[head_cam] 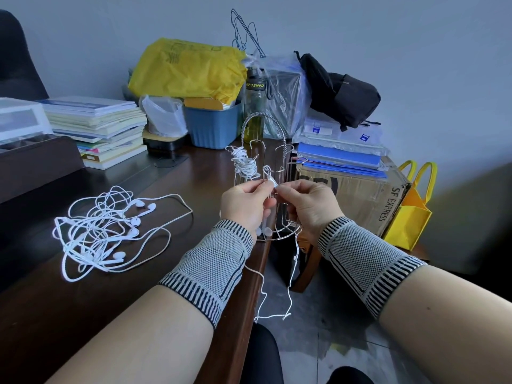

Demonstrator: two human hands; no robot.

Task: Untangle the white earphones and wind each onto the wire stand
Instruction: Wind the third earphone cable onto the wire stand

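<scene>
White earphones (pixel 110 231) lie tangled on the dark brown counter (pixel 83 300). The wire stand (pixel 266 173) is silver. Both wrist sleeves (pixel 210 270) are grey mesh with black-and-white striped edges. Behind are a yellow plastic bag (pixel 188 70), a blue bin (pixel 212 126), a black backpack (pixel 338 92) and blue folders (pixel 340 157).

A: Camera position?
B: Single head-worn wide-angle view, facing forward and down, close above both hands at the dark wooden desk (pixel 116 314) edge.
A: Overlapping views?
B: Only this one.
</scene>
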